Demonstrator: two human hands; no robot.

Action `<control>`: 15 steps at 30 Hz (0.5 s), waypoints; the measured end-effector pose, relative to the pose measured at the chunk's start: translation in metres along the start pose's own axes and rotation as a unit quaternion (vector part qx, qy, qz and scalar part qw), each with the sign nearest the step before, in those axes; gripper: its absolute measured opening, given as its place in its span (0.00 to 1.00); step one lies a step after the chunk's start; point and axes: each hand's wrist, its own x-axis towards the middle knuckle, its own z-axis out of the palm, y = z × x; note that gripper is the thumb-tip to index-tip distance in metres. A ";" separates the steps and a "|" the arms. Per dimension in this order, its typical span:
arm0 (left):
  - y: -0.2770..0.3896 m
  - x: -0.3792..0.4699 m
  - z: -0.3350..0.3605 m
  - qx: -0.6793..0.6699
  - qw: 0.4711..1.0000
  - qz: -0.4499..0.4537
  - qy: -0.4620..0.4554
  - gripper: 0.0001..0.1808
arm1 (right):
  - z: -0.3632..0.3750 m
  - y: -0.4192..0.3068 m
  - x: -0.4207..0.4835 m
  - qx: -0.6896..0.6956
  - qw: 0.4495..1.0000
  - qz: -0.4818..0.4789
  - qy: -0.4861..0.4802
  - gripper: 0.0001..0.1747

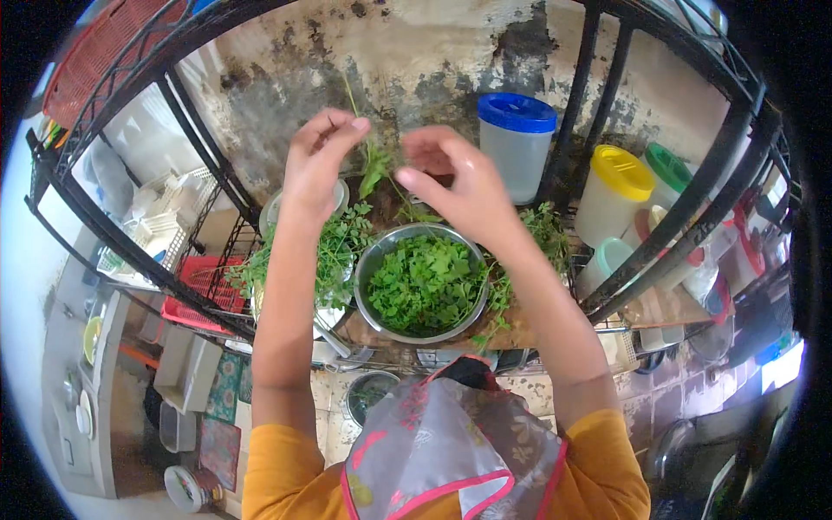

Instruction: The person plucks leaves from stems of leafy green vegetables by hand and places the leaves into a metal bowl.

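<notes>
My left hand (pixel 328 153) pinches a thin stem of a green leafy herb sprig (pixel 375 170) between thumb and forefinger. Its leaves hang below my fingertips, and the stem sticks up above them. To the right, my right hand (pixel 458 175) is slightly blurred, its thumb and fingers curved and apart, close to the sprig. Below both hands stands a round stainless-steel bowl (pixel 364 315) filled with loose green herb leaves (pixel 422 283). A heap of leafy herb stems (pixel 335 253) lies left of the bowl, partly behind my left forearm. More stems (pixel 499 296) lie to its right.
A blue-lidded plastic container (pixel 518 149) stands behind my right hand. Yellow-lidded (pixel 614 195) and green-lidded (pixel 668 168) containers are farther right. Black metal rack posts (pixel 201 140) rise on both sides. A red plastic basket (pixel 205 292) sits at left. The stained wall (pixel 416 45) is behind.
</notes>
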 end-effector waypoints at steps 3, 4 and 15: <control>0.001 -0.009 -0.007 0.029 0.999 0.028 -0.018 0.05 | 0.026 0.003 0.013 0.009 0.999 0.036 -0.007 0.22; 0.002 -0.011 -0.010 0.045 0.998 0.031 -0.022 0.05 | 0.035 0.000 0.010 0.027 0.999 0.033 0.017 0.20; -0.005 -0.027 -0.022 0.062 0.993 0.099 0.001 0.07 | 0.051 0.003 0.000 -0.080 0.996 0.010 -0.031 0.14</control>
